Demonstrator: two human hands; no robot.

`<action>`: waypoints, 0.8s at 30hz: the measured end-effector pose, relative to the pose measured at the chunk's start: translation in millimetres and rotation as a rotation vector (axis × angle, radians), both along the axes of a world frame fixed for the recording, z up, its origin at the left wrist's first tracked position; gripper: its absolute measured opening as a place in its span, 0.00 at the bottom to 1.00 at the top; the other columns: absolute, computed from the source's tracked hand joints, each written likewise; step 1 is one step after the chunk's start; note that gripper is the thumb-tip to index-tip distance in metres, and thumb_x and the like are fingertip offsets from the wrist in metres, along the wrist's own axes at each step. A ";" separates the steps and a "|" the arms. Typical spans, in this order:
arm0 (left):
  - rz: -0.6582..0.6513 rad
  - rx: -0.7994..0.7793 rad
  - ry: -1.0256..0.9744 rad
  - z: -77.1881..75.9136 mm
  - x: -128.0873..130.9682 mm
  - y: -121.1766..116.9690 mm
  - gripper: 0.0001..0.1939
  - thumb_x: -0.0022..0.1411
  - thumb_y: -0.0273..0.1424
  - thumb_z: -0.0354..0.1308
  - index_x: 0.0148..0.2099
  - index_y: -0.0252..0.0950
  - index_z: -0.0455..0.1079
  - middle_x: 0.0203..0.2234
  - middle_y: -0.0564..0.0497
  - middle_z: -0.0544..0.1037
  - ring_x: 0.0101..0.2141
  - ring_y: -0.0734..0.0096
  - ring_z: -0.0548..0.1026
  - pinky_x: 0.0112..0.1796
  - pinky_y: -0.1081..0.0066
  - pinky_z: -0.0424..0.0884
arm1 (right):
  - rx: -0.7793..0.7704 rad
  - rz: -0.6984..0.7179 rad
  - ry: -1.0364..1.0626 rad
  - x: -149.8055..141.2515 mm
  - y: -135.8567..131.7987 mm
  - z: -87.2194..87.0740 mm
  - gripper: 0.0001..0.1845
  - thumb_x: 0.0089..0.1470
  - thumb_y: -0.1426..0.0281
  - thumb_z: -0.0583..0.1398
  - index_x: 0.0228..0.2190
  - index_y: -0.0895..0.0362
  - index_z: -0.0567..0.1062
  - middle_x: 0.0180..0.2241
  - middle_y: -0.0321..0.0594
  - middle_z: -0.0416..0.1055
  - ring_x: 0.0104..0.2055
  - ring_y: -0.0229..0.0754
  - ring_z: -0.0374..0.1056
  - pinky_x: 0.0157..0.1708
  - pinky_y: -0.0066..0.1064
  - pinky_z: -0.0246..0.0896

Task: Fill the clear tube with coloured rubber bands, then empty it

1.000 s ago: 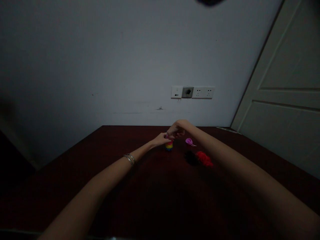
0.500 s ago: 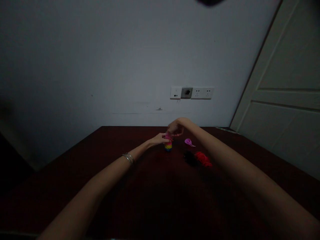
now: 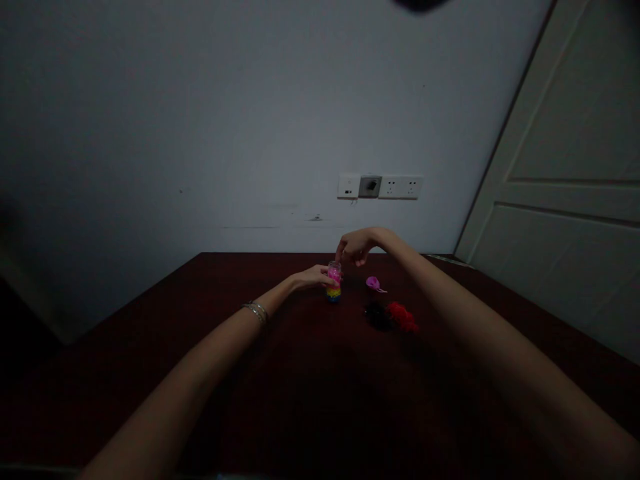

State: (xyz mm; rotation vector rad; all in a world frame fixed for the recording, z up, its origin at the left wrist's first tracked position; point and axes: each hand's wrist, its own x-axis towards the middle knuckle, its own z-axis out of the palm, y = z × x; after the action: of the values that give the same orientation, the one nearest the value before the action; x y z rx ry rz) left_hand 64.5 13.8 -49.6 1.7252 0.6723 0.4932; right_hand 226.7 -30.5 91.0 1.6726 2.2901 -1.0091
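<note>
A small clear jar [image 3: 333, 291] stands upright on the dark red table, filled in layers of blue, yellow and pink small pieces. My left hand [image 3: 316, 276] is wrapped round the upper part of the jar from the left. Just above and right of its mouth is my right hand [image 3: 353, 248], fingers bent down with the index finger at the rim. Whether anything is between those fingers I cannot make out. A pink-purple lid-like piece with a loop [image 3: 373, 283] lies to the right of the jar. Nearer me are a black pile [image 3: 379, 316] and a red pile [image 3: 402, 317] of small pieces.
The dark red table [image 3: 280, 387] runs back to a pale wall [image 3: 200, 133]. Wall sockets [image 3: 380, 187] sit above its far edge. A white panelled door [image 3: 565, 173] stands at the right. The light is dim.
My right hand has lifted a little and shifted off the jar's mouth, so the rim and pink layer now show. My left hand keeps its hold. The view has shifted slightly.
</note>
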 end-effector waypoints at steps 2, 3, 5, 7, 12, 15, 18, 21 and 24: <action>-0.008 -0.021 0.001 -2.2 -0.6 -0.1 0.25 0.42 0.29 0.64 0.46 0.31 0.69 0.41 0.42 0.74 0.39 0.67 0.72 0.42 0.67 0.66 | 0.023 -0.015 0.031 6.1 0.0 2.3 0.20 0.38 0.75 0.60 0.38 0.61 0.76 0.17 0.36 0.67 0.20 0.36 0.64 0.24 0.31 0.63; -0.018 -0.038 0.001 -3.1 -1.4 -0.1 0.25 0.42 0.28 0.64 0.46 0.31 0.69 0.41 0.42 0.74 0.39 0.67 0.73 0.42 0.67 0.66 | 0.033 -0.021 0.047 10.0 -0.4 3.3 0.21 0.38 0.75 0.60 0.40 0.61 0.75 0.17 0.36 0.67 0.20 0.36 0.64 0.24 0.31 0.63; -0.071 -0.083 0.018 -3.0 -4.9 0.8 0.26 0.40 0.26 0.64 0.46 0.31 0.68 0.40 0.43 0.74 0.39 0.68 0.73 0.42 0.68 0.66 | 0.071 -0.029 0.080 19.6 -2.6 4.3 0.23 0.38 0.75 0.60 0.41 0.61 0.75 0.18 0.37 0.68 0.21 0.36 0.64 0.24 0.31 0.64; -0.118 -0.112 0.083 0.9 -11.5 4.7 0.29 0.35 0.22 0.65 0.45 0.32 0.69 0.39 0.45 0.75 0.38 0.68 0.73 0.41 0.70 0.67 | 0.146 -0.023 0.115 31.1 -6.6 2.4 0.23 0.39 0.75 0.59 0.41 0.61 0.75 0.21 0.38 0.69 0.22 0.36 0.64 0.25 0.30 0.63; 0.187 0.080 0.306 31.3 -35.2 23.7 0.22 0.29 0.19 0.62 0.34 0.33 0.72 0.30 0.50 0.76 0.31 0.71 0.73 0.32 0.77 0.68 | 0.411 0.029 0.190 61.4 -21.8 -23.1 0.19 0.42 0.73 0.56 0.39 0.63 0.75 0.26 0.41 0.72 0.24 0.35 0.63 0.24 0.27 0.59; 0.461 0.258 0.104 57.2 -39.5 24.7 0.17 0.38 0.23 0.58 0.37 0.32 0.71 0.31 0.49 0.76 0.30 0.73 0.72 0.30 0.77 0.67 | 0.521 -0.025 0.229 76.6 -28.8 -51.3 0.17 0.44 0.72 0.55 0.35 0.63 0.77 0.28 0.42 0.73 0.26 0.36 0.64 0.27 0.26 0.58; 0.778 0.441 -0.206 80.5 -29.3 10.4 0.15 0.46 0.25 0.52 0.39 0.32 0.70 0.30 0.49 0.75 0.28 0.76 0.71 0.26 0.78 0.66 | 0.558 -0.130 0.284 90.3 -32.3 -82.1 0.16 0.44 0.72 0.55 0.34 0.63 0.77 0.28 0.42 0.74 0.27 0.37 0.65 0.28 0.27 0.58; 0.828 0.699 -0.364 97.2 -10.2 -14.5 0.12 0.46 0.23 0.49 0.33 0.32 0.71 0.28 0.50 0.73 0.25 0.77 0.70 0.24 0.78 0.65 | 0.584 -0.226 0.334 104.0 -35.0 -110.3 0.15 0.45 0.71 0.54 0.33 0.62 0.77 0.28 0.42 0.74 0.28 0.39 0.66 0.28 0.27 0.59; 0.823 0.937 -0.428 103.6 12.0 -43.0 0.13 0.47 0.20 0.45 0.30 0.33 0.70 0.28 0.50 0.72 0.28 0.76 0.70 0.28 0.76 0.65 | 0.607 -0.317 0.391 117.6 -38.6 -134.4 0.15 0.46 0.70 0.53 0.33 0.62 0.76 0.28 0.42 0.74 0.30 0.41 0.68 0.29 0.27 0.59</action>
State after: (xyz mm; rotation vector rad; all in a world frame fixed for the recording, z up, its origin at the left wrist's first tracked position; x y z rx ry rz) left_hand 76.6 -29.2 54.0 2.0006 0.8884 1.9321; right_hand 344.3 -69.1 -43.5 2.2992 2.8562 -0.7870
